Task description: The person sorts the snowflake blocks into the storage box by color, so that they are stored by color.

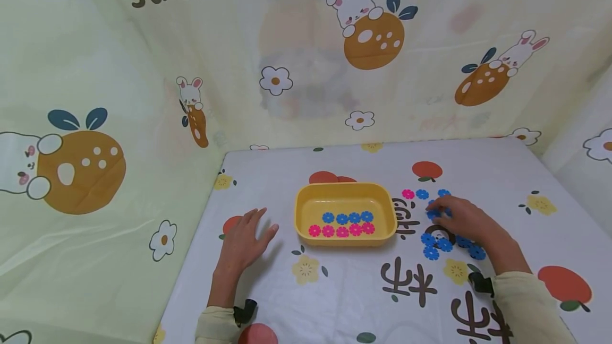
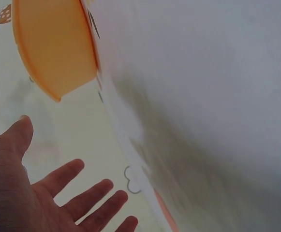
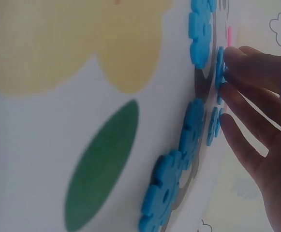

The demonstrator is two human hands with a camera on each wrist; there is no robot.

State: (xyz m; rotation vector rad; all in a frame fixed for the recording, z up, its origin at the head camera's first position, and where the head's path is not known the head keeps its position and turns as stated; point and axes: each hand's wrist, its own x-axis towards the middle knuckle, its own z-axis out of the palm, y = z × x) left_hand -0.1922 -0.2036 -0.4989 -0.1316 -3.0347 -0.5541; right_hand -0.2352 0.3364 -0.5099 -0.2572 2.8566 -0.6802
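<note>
My right hand (image 1: 461, 220) reaches down among blue flower-shaped plastic pieces (image 1: 444, 244) on the table, its fingers bent. In the right wrist view the fingertips (image 3: 229, 88) meet a blue piece (image 3: 219, 72) lying flat; whether they pinch it is unclear. A yellow tray (image 1: 345, 241) stands in the middle, holding a row of blue pieces (image 1: 341, 218) above a row of pink ones (image 1: 342, 232). Left of the tray, my left hand (image 1: 245, 240) hovers with spread fingers and holds nothing. The left wrist view shows the tray's side (image 2: 58, 43) beyond the thumb.
A pink flower piece (image 1: 408, 194) and more blue pieces (image 1: 422, 194) lie behind the right hand, right of the tray. A printed white cloth (image 1: 344, 301) covers the table. Patterned curtains (image 1: 229, 68) hang behind and at the sides.
</note>
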